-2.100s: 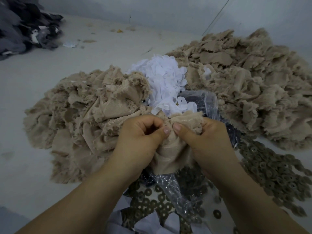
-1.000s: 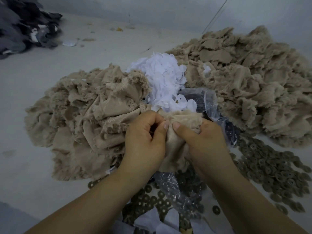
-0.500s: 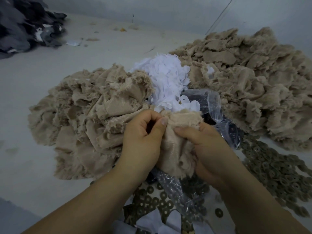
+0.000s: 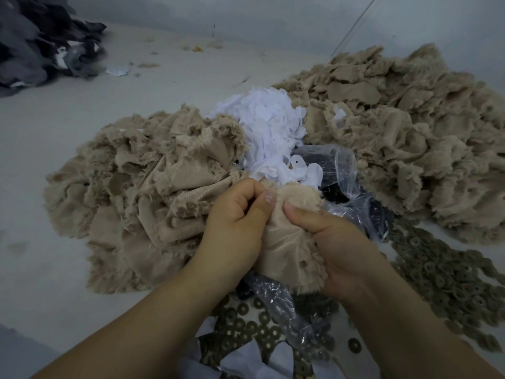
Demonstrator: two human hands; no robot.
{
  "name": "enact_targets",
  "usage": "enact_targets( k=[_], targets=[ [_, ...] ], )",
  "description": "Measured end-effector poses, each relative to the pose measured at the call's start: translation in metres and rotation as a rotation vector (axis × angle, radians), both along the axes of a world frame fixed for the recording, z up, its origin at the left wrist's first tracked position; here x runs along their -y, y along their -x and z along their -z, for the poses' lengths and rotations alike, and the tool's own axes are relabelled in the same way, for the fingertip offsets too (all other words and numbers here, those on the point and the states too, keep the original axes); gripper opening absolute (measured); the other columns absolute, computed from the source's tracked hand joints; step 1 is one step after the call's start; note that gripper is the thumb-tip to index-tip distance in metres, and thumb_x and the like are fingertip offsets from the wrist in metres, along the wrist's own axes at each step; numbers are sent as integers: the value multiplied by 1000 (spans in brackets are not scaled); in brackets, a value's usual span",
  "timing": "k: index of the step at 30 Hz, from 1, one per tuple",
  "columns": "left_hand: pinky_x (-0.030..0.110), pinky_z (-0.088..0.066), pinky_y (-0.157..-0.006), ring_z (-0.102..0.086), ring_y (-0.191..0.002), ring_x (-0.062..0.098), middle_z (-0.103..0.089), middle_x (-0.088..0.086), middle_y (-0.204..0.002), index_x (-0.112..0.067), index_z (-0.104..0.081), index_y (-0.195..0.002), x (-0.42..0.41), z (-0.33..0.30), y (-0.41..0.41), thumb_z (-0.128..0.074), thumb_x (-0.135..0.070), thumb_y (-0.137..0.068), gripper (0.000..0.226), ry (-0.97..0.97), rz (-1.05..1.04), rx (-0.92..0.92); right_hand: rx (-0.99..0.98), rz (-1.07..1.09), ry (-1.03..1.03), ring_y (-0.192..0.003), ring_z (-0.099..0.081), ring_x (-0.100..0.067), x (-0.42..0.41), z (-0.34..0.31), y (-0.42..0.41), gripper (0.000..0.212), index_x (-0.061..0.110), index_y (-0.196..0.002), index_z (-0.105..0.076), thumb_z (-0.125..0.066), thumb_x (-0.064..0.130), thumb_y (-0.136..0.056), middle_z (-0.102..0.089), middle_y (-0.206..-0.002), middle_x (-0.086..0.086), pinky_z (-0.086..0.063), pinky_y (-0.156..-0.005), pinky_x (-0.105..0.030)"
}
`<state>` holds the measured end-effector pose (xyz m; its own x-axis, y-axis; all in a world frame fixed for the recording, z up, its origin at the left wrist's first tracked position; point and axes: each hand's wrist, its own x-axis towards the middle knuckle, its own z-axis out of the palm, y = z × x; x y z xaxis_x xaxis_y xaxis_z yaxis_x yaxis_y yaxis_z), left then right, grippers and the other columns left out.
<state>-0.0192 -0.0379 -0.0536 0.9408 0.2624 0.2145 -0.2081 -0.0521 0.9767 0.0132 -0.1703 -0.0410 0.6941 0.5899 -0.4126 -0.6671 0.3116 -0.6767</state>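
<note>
Fingers [image 4: 266, 206] on beige cloth [image 4: 289, 242], frayed edge

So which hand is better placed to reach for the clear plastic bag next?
Right, probably. The right hand grips the beige fabric piece right beside the clear plastic bag, while the left hand pinches the piece on its far side, away from the bag.

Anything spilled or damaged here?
Yes. Brown rings lie scattered beside and below the crumpled plastic bag, apparently spilled. The beige piece pinched by the left hand and right hand has frayed edges and small holes near its lower edge.
</note>
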Motion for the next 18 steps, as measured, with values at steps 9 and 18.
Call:
enact_targets(
  k=[9, 18],
  targets=[
    [22, -39, -51, -40, -55, 9, -45, -4, -57, -10, -51, -61, 5, -5, 0, -55, -20, -89, 30, 106, -16, 34, -2, -20, -88, -93, -72, -33, -2, 0, 3, 41, -3, -116, -68, -61, 16, -81, -70, -112, -24, -61, -78, -42],
    [20, -39, -52, -41, -57, 7, -46, -4, -59, -2, -49, -67, 7, 2, 1, -51, -21, -91, 31, 24, -81, 100, -36, -42, -112, -95, -71, -33, -4, 0, 5, 46, -2, -124, -63, -58, 14, -81, -68, -117, -25, -60, -84, -41]
  ],
)
